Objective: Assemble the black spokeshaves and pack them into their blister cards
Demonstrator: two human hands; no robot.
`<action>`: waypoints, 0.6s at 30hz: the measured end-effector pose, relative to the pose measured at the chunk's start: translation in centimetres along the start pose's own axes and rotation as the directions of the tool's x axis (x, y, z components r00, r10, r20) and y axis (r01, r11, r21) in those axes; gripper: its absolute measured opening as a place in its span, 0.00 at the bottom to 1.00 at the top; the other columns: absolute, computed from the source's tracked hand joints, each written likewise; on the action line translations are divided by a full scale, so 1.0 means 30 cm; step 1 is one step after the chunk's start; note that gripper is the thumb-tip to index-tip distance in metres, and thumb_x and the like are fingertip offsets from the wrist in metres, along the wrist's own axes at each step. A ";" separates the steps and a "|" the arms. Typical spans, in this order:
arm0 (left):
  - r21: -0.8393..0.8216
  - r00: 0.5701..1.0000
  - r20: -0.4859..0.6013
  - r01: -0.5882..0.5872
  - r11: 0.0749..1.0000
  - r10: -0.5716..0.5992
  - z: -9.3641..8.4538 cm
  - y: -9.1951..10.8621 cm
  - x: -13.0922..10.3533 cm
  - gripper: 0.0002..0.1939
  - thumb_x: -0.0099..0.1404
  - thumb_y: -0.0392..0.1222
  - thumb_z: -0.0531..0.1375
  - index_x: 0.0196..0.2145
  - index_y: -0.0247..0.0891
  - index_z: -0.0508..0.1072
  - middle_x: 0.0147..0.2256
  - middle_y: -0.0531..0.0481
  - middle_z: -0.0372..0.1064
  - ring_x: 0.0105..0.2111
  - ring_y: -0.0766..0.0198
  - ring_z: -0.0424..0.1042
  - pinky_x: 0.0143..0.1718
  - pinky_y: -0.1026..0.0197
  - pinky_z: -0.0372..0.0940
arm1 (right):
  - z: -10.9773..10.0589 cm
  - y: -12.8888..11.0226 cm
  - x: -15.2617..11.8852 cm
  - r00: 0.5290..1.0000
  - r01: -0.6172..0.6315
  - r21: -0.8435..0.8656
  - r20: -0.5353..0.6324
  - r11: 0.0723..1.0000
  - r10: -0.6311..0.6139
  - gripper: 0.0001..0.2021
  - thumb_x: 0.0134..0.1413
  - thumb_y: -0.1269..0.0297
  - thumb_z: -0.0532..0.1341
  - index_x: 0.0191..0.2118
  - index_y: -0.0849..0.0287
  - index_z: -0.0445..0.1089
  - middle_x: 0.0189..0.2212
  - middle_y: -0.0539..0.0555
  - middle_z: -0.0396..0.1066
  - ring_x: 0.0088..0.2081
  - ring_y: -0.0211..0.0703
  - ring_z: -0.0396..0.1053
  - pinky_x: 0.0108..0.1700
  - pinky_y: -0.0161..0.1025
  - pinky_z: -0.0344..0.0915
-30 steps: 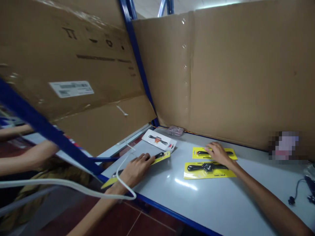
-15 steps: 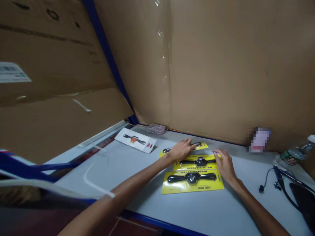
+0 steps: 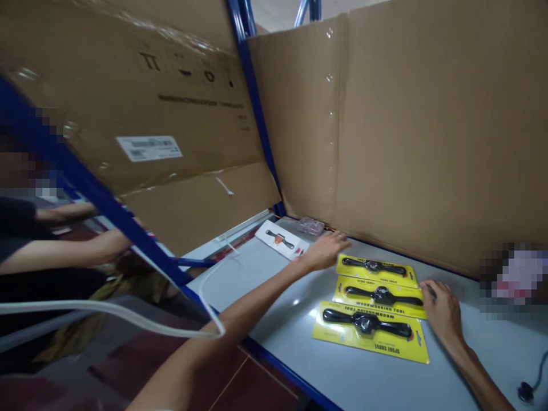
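Three yellow cards, each with a black two-handled tool, lie in a column on the grey table: the back card (image 3: 394,276), the middle card (image 3: 363,300) and the front card (image 3: 342,335). My left hand (image 3: 329,250) hovers off the back card's left end, fingers apart and holding nothing. At the right end of the middle card is my right hand (image 3: 443,311), its fingers bent near the card's edge; whether they grip it cannot be made out. A white card (image 3: 262,231) with a pictured tool lies left of my left hand.
Cardboard panels (image 3: 406,142) stand behind and to the left. A clear plastic box (image 3: 311,226) lies by the back edge. A blurred phone-like object (image 3: 518,277) and an earphone (image 3: 526,391) are at right. Another person's arm (image 3: 85,251) shows at far left.
The view has swung left. My left hand has come off the back card and moved to its left; that card now lies more in line with the others. My right hand stays beside the cards.
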State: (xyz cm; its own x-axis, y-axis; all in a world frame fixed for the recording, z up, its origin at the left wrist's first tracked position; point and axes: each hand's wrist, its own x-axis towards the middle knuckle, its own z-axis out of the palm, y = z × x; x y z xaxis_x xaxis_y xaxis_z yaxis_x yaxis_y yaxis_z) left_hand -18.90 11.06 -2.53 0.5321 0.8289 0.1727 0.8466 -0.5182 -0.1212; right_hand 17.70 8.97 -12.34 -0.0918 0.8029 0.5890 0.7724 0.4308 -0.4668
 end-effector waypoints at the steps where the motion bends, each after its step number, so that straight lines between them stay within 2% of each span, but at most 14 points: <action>1: 0.025 0.996 0.000 0.085 0.996 -0.085 -0.006 -0.075 -0.062 0.28 0.61 0.27 0.58 0.58 0.37 0.69 0.58 0.37 0.66 0.61 0.49 0.62 0.61 0.47 0.56 | 0.002 0.000 0.000 1.000 0.002 -0.004 0.008 1.000 -0.002 0.17 0.67 0.53 0.50 0.35 0.56 0.71 0.34 0.59 0.75 0.39 0.54 0.69 0.43 0.47 0.62; 3: 0.072 0.971 0.016 0.238 0.969 -0.240 -0.010 -0.220 -0.177 0.30 0.58 0.26 0.57 0.59 0.33 0.68 0.58 0.31 0.65 0.59 0.43 0.63 0.58 0.42 0.59 | 0.004 0.000 0.000 1.000 0.005 -0.008 0.023 1.000 -0.005 0.17 0.67 0.53 0.50 0.35 0.55 0.71 0.35 0.58 0.75 0.39 0.54 0.69 0.44 0.47 0.62; 5: 0.114 0.937 0.041 0.342 0.933 -0.348 -0.011 -0.336 -0.268 0.27 0.59 0.26 0.56 0.56 0.33 0.70 0.54 0.31 0.69 0.55 0.42 0.67 0.54 0.39 0.62 | 0.006 -0.001 0.000 1.000 0.006 -0.010 0.028 1.000 -0.006 0.17 0.67 0.53 0.50 0.35 0.55 0.70 0.35 0.58 0.75 0.39 0.54 0.69 0.44 0.47 0.62; 8: 0.152 0.917 0.058 0.382 0.912 -0.394 -0.017 -0.429 -0.350 0.21 0.61 0.29 0.55 0.52 0.35 0.73 0.50 0.32 0.70 0.53 0.42 0.67 0.55 0.38 0.60 | 0.003 -0.003 0.001 1.000 0.007 -0.012 0.025 1.000 -0.007 0.17 0.67 0.53 0.50 0.36 0.56 0.70 0.35 0.59 0.75 0.39 0.54 0.69 0.44 0.47 0.62; 11: 0.154 0.936 0.086 0.327 0.932 -0.343 -0.024 -0.440 -0.393 0.15 0.62 0.32 0.58 0.46 0.39 0.76 0.51 0.34 0.70 0.57 0.42 0.63 0.60 0.39 0.55 | -0.003 -0.010 0.002 1.000 0.008 -0.016 0.024 1.000 -0.008 0.17 0.67 0.54 0.50 0.34 0.56 0.70 0.34 0.59 0.75 0.39 0.54 0.69 0.43 0.47 0.62; 14: 0.127 0.953 0.138 0.254 0.959 -0.270 -0.012 -0.405 -0.432 0.10 0.65 0.34 0.57 0.39 0.41 0.78 0.51 0.37 0.70 0.56 0.45 0.65 0.60 0.43 0.56 | -0.010 -0.027 0.003 1.000 0.008 -0.027 0.025 1.000 -0.007 0.18 0.67 0.53 0.49 0.33 0.56 0.70 0.33 0.59 0.74 0.38 0.53 0.68 0.43 0.46 0.61; 18: 0.096 0.952 0.185 0.230 0.969 -0.244 0.030 -0.318 -0.468 0.12 0.68 0.34 0.53 0.40 0.40 0.77 0.45 0.39 0.72 0.45 0.52 0.73 0.53 0.48 0.65 | -0.023 -0.059 0.006 1.000 0.010 -0.039 0.009 0.999 -0.009 0.19 0.68 0.53 0.49 0.32 0.55 0.70 0.32 0.58 0.74 0.38 0.51 0.69 0.43 0.43 0.61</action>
State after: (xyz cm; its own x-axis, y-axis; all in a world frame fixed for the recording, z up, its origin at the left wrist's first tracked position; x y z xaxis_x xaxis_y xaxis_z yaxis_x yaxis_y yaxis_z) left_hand -34.45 4.57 -4.68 0.2978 0.9545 0.0127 0.9410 -0.2913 -0.1719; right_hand 16.74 8.08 -10.95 -0.1044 0.8024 0.5876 0.7956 0.4219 -0.4347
